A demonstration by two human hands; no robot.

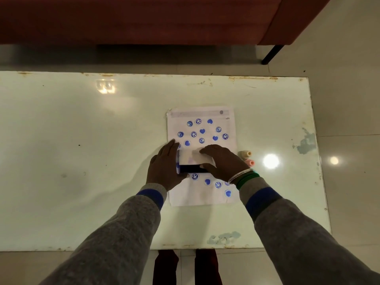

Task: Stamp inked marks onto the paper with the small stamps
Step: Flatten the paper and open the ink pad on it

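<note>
A white sheet of paper (202, 198) lies on the table (82, 140), covered with several blue stamped smileys and hearts. An ink pad case (194, 161) sits on the middle of the sheet, its white lid partly over the dark pad. My left hand (164, 167) grips the case's left side. My right hand (221, 161) holds the lid from the right, fingers on top. Two small stamps, a beige stamp (245, 154) and a pink stamp (249, 162), lie on their sides just right of the paper, beside my right wrist.
The glossy white table has chipped, rusty edges and its right edge (316, 161) runs close to the stamps. A red sofa (144, 19) stands beyond the far edge. Bright lamp reflections (271, 161) show on the tabletop.
</note>
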